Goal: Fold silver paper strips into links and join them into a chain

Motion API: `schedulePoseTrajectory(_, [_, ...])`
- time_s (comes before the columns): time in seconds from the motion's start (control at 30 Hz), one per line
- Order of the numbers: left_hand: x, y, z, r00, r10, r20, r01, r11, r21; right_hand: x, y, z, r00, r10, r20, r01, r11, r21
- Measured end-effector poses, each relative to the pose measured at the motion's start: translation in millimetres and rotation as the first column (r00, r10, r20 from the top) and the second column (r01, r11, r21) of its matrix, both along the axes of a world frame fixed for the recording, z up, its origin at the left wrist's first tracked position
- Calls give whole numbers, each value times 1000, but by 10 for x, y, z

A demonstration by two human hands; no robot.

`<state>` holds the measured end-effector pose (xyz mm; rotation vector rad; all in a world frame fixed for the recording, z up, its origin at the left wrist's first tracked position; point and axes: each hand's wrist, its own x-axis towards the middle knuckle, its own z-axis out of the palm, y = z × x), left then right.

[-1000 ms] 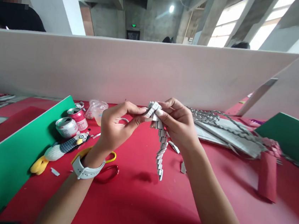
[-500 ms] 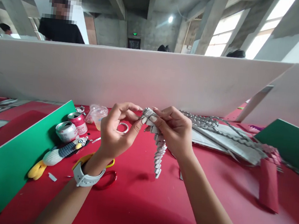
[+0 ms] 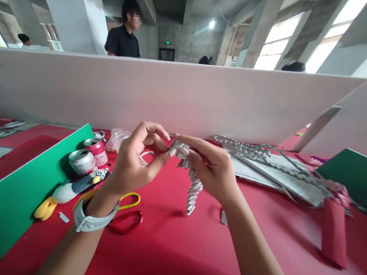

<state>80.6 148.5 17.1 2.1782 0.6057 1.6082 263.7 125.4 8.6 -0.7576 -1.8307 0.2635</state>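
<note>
A zigzag chain of folded grey printed paper (image 3: 194, 193) hangs down above the red tabletop, its lower end free. My left hand (image 3: 138, 163) pinches the chain's upper end between thumb and fingers. On the other side, my right hand (image 3: 214, 171) grips the same end, thumb in front and fingers stretched over the top. The fingers partly cover the topmost folds. A pale watch band (image 3: 94, 222) is on my left wrist. Behind that wrist lie a yellow loop (image 3: 132, 201) and a dark red loop (image 3: 128, 222), like scissor handles, partly hidden.
To the left are two cans (image 3: 81, 162), a plush bird (image 3: 66, 193) and a green board (image 3: 6, 202). Braided grey strips (image 3: 254, 153) lie on paper sheets (image 3: 274, 177) at right, near a red paper roll (image 3: 334, 232). Behind a white partition (image 3: 175, 93) stands a person (image 3: 124, 39).
My left hand has shifted slightly left and turned. My right fingers have straightened across the chain's top, and the chain has tilted a little. The person behind the partition has moved right.
</note>
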Motion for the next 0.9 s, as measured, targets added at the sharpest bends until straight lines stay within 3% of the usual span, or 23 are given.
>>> schedulePoseTrajectory(0.13, [-68,-22,68,996,-53,-65,51,998,-35,9,20,-18,997,21,74,-21,1000,-4])
schedulePoseTrajectory(0.23, [-77,-74,91,993,-14,-117,13,1000,-12,-2,42,-38,992,78,99,-77,997,-11])
schedulePoseTrajectory(0.3, [-50,-92,79,997,25,-72,-24,1000,12,-21,50,-50,996,72,52,-71,997,-13])
schedulePoseTrajectory(0.47, [51,-3,5,991,125,36,-129,982,135,-62,32,-63,982,-59,-178,64,998,21])
schedulePoseTrajectory(0.63, [79,86,-52,987,109,118,-134,966,222,-79,-28,-48,971,-187,-150,212,961,177])
schedulePoseTrajectory(0.73, [85,92,-87,980,116,161,-158,947,281,-99,-55,-47,968,-199,-154,235,934,269])
schedulePoseTrajectory(0.9, [119,73,-141,960,123,252,-220,887,406,-128,-84,-60,961,-221,-167,263,919,294])
